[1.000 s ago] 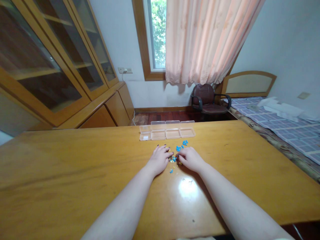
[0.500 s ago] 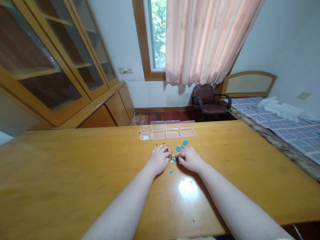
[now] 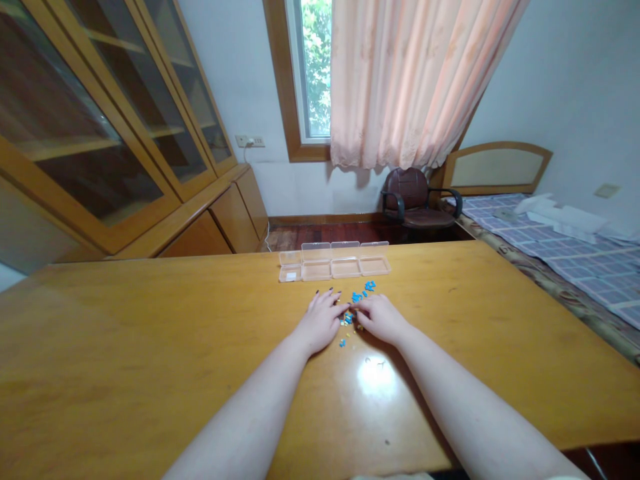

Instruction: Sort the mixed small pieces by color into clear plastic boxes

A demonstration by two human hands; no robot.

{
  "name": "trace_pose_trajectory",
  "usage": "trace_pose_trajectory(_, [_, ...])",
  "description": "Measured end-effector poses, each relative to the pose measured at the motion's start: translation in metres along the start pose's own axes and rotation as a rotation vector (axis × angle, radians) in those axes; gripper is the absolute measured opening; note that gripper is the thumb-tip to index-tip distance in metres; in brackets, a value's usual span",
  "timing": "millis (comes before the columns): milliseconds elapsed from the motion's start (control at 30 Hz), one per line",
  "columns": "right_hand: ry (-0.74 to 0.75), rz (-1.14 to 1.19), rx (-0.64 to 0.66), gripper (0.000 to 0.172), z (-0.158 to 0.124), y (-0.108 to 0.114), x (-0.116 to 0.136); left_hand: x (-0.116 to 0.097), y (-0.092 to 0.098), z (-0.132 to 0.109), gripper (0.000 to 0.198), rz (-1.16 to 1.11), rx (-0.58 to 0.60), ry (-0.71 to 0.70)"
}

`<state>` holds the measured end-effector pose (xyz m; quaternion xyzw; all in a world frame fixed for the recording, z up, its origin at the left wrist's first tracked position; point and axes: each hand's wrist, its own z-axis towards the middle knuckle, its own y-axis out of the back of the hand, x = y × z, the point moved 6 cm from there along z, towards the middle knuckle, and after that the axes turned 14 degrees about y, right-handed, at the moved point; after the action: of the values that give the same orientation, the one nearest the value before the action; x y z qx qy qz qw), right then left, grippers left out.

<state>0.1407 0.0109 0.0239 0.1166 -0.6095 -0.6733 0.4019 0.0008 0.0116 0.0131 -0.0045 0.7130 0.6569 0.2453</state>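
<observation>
Both my hands rest on a wooden table (image 3: pixel 150 347) around a small scatter of tiny blue and yellow beads (image 3: pixel 346 321). My left hand (image 3: pixel 320 319) lies palm down with its dark-nailed fingers spread, the fingertips at the left side of the scatter. My right hand (image 3: pixel 381 316) is curled, its fingertips pinched together at the beads; what they grip is too small to make out. A separate cluster of blue beads (image 3: pixel 364 291) lies just beyond the hands. Further back stands a row of clear plastic boxes (image 3: pixel 334 265) with their lids up.
A glass-fronted wooden cabinet (image 3: pixel 100 127) runs along the left wall. Behind the table are a window with a pink curtain (image 3: pixel 410 80), a dark red armchair (image 3: pixel 419 200) and a bed (image 3: pixel 565 260) on the right.
My left hand's fingers have shifted slightly toward the beads. My right hand stays pinched at the same spot.
</observation>
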Motion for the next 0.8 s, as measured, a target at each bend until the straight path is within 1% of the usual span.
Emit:
trace_pose_trajectory(100, [0.001,0.006,-0.046,0.025,-0.001,0.003,-0.002,-0.002,-0.001,-0.002,0.049,0.021,0.027,0.000])
trace_pose_trajectory(200, [0.044,-0.004,-0.025,0.026,-0.001,0.002,0.001,-0.001,-0.001,-0.003,0.046,0.046,0.029,0.005])
trace_pose_trajectory(333, [0.085,-0.018,0.036,0.032,0.000,0.000,0.006,0.005,0.001,0.000,0.043,0.073,-0.040,0.041])
trace_pose_trajectory(433, [0.053,-0.045,0.041,0.031,0.000,0.000,0.005,0.011,0.003,0.003,0.039,0.082,-0.110,0.095])
trace_pose_trajectory(533, [0.004,-0.067,0.009,0.026,0.000,0.002,0.001,0.014,0.006,0.004,0.034,0.075,-0.171,0.134])
trace_pose_trajectory(633, [0.048,-0.028,-0.006,0.029,-0.001,0.002,0.004,0.014,0.009,0.004,0.031,0.045,-0.189,0.156])
trace_pose_trajectory(733, [0.137,0.006,0.034,0.030,0.000,-0.001,0.011,0.013,0.011,0.004,0.031,0.004,-0.192,0.144])
trace_pose_trajectory(800, [0.128,-0.012,0.039,0.029,0.000,-0.002,0.011,0.011,0.011,0.004,0.032,-0.021,-0.199,0.113])
